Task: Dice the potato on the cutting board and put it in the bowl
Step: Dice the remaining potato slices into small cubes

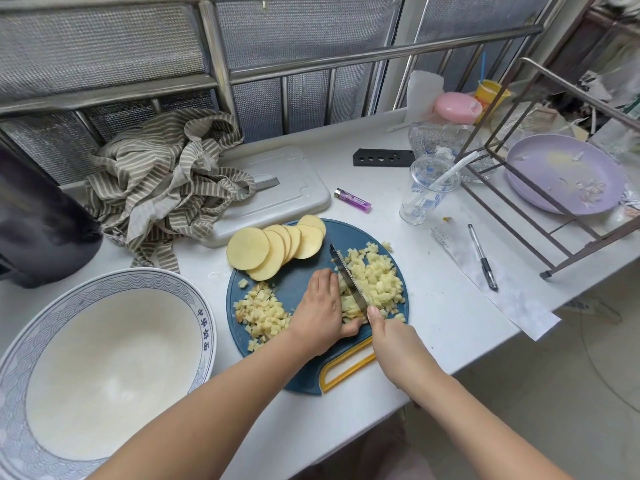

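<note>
potato: cut stack (348, 304) on cutting board (301, 282), pinned by left grip (320, 306), fingers curled | right grip (391, 337) closed round knife (348, 278), blade in stack | dice (377, 275) heaped alongside; round slices (273, 251) uncut; bowl (204, 327) holds none | handling: firm, light, probably wet-slick; dice likely scatter, so scoop from beneath

Bowl (204, 327), near left: blue Chinese chars on rim, 中 and 面 legible. Cup (425, 194) print and lighter (352, 200) label too small to read.
</note>
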